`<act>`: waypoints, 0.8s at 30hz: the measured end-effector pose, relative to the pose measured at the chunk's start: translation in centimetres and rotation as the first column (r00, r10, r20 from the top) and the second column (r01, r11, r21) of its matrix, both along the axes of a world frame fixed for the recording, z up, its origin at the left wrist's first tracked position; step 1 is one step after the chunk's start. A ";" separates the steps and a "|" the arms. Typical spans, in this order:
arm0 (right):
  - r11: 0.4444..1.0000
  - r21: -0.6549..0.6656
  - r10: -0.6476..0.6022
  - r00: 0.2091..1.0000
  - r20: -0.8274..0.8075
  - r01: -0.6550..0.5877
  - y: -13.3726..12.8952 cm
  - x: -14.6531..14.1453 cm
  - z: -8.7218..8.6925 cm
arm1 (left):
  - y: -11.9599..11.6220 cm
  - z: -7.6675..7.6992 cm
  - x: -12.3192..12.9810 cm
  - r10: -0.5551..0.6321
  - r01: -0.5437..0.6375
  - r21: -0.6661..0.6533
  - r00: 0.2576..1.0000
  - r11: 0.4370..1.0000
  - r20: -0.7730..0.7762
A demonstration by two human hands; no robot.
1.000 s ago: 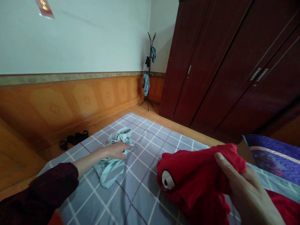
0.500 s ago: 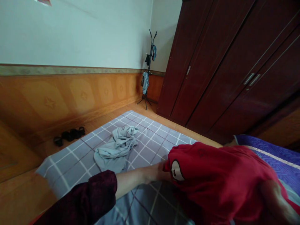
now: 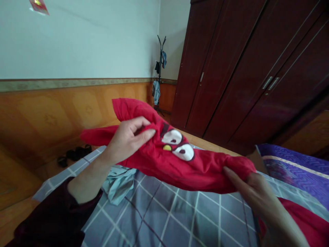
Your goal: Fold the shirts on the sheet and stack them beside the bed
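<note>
A red garment (image 3: 159, 168) with a printed face of white eyes and a yellow beak hangs stretched between my hands, above the bed. My left hand (image 3: 131, 137) pinches its upper part, with loose red cloth flaring out beyond the wrist. At the other end, my right hand (image 3: 246, 185) grips the cloth, thumb on top. Below and behind the garment, a crumpled pale grey-green cloth (image 3: 118, 185) lies on the checked grey bedsheet (image 3: 180, 219). More red cloth (image 3: 305, 219) shows under my right forearm.
A purple patterned cover (image 3: 290, 171) lies at the right. Beyond the bed stand a dark red wardrobe (image 3: 231, 68) and a black coat rack (image 3: 160, 65) with clothes and a cap. Dark footwear (image 3: 77, 153) sits on the floor at the left.
The red garment has been lifted off the bed and spread leftward, its printed face now in view. My left hand has risen and moved left; my right hand has moved up and left.
</note>
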State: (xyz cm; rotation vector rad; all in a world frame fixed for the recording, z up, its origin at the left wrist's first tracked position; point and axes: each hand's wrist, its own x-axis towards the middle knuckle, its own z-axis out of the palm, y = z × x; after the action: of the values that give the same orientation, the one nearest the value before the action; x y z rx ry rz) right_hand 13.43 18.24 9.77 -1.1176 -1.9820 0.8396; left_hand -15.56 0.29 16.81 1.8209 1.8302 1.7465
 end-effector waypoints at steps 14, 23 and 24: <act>0.956 0.278 -0.122 0.735 0.667 -0.093 2.9 -3.8 -4.5 | 2.2 -13.5 -3.3 -0.044 -0.320 -0.587 0.853 0.744 -0.521; 0.931 0.181 0.065 0.633 0.771 -0.316 3.9 -5.9 -11.3 | 10.5 -17.7 -4.5 -0.180 -0.289 -0.658 0.817 0.695 -0.548; 0.931 0.183 0.062 0.632 0.773 -0.315 4.0 -5.7 -11.4 | 10.8 -17.6 -4.5 -0.194 -0.271 -0.668 0.823 0.693 -0.535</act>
State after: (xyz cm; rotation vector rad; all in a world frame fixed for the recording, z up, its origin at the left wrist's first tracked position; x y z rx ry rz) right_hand 7.69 22.25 -1.65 -1.1901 -2.8516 0.0924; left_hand -20.06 11.12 -0.81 1.9985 2.2719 0.2582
